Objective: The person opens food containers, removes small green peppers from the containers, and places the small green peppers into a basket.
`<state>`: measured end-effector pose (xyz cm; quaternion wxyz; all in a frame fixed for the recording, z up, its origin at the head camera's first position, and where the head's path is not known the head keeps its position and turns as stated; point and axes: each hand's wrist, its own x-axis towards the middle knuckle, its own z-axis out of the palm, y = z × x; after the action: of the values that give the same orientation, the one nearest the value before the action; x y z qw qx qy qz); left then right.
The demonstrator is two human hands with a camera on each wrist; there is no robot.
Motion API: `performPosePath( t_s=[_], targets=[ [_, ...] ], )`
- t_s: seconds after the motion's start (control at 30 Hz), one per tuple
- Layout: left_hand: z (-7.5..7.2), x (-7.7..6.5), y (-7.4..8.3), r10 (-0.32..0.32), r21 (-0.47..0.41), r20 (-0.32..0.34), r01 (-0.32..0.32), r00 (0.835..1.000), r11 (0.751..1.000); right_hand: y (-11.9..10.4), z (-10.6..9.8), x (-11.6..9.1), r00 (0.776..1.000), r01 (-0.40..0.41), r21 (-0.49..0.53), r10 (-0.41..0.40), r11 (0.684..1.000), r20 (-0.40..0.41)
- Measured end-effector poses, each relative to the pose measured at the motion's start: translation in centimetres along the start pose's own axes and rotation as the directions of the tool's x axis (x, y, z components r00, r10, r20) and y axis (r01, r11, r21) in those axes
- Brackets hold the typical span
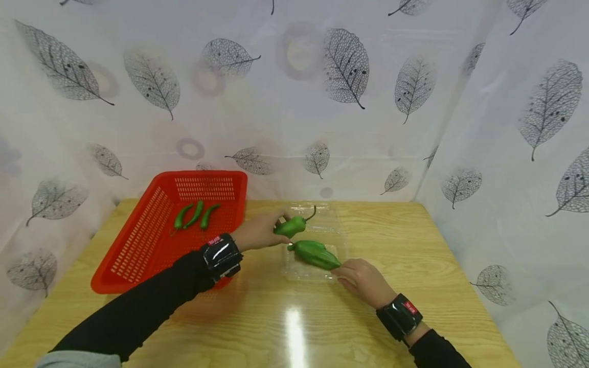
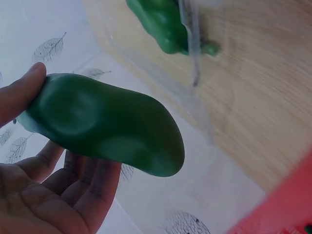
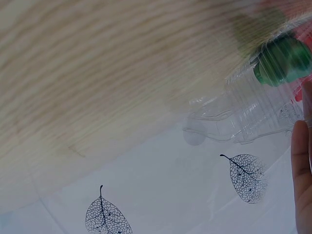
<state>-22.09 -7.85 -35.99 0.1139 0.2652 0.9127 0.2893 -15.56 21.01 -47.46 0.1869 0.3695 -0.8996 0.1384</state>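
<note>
My left hand [image 1: 263,231] holds a plump green pepper [image 1: 291,226] above a clear plastic container [image 1: 306,276]. The pepper's curved stem points up and to the right in the head view. In the left wrist view, the thumb is on one side of this smooth pepper [image 2: 107,122] and the fingers are beneath it. A second, longer green pepper [image 1: 316,254] lies in the container, its tip toward the right hand. My right hand [image 1: 364,280] pinches the container's front right rim, fingertips close by that tip. Only part of this hand shows in the right wrist view.
A red slotted plastic basket [image 1: 117,250] stands on the left of the wooden table [image 1: 257,327], with slim green chili peppers [image 1: 195,213] inside. Leaf-printed white sheeting [image 1: 276,112] hangs behind the table and along its sides.
</note>
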Motion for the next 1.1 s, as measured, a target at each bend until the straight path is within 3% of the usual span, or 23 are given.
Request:
performPosePath(
  t_s=[0.23, 0.6, 0.87, 1.1],
  targets=[
    [-2.0, -1.8, -0.9, -0.05, 0.049, -0.02, 0.051, 0.999, 0.997, -0.2, -0.1, 0.1, 1.0, -0.018, -0.012, 0.018, 1.0, 0.017],
    [-4.7, -3.6, -3.0, -0.112, 0.073, -0.095, 0.12, 0.989, 0.99, -0.1, 0.0, 0.1, 1.0, -0.007, -0.018, 0.007, 1.0, -0.004],
    [-7.6, -4.8, -6.3, -0.203, 0.068, -0.127, 0.213, 0.971, 0.975, -0.2, 0.0, 0.2, 1.0, -0.01, -0.016, 0.01, 1.0, 0.003],
    [-8.7, -5.7, -9.9, -0.271, 0.066, -0.15, 0.283, 0.951, 0.957, -0.1, 0.1, 0.1, 1.0, -0.006, -0.018, 0.006, 1.0, 0.001]
  ],
)
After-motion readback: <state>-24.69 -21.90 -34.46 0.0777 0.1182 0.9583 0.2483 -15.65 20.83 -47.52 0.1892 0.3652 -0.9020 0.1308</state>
